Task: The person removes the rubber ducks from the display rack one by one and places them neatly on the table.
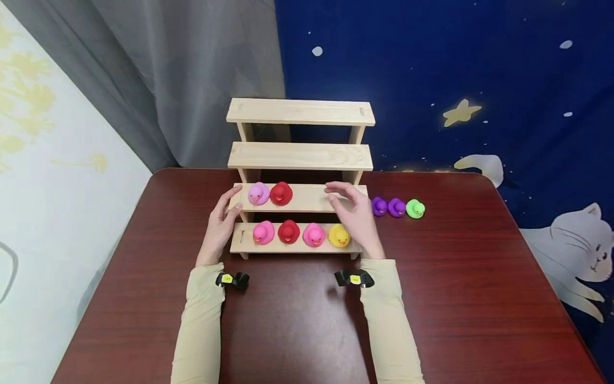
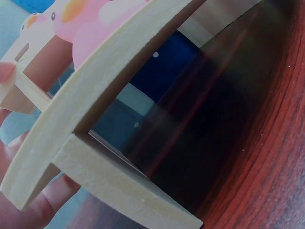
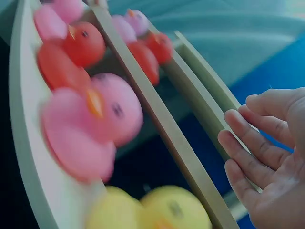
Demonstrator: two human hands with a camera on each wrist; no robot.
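Observation:
A four-tiered wooden shelf stand (image 1: 299, 156) stands on the table. My left hand (image 1: 218, 229) grips the left end of its second tier from the bottom, thumb in front and a finger behind. Over that tier's right part hovers my right hand (image 1: 357, 218), fingers spread and holding nothing; its palm also shows in the right wrist view. A lilac rubber duck (image 1: 259, 193) and a red duck (image 1: 281, 193) sit on this tier. Below them, a pink duck (image 1: 263, 233), a red duck (image 1: 289, 232), another pink duck (image 1: 314, 234) and a yellow duck (image 1: 339, 236) stand in a row.
Right of the stand, two purple ducks (image 1: 396, 207) and a green duck (image 1: 415, 208) line up on the dark red table (image 1: 460, 298). A grey curtain (image 1: 201, 80) and a blue patterned cloth (image 1: 408, 64) hang behind.

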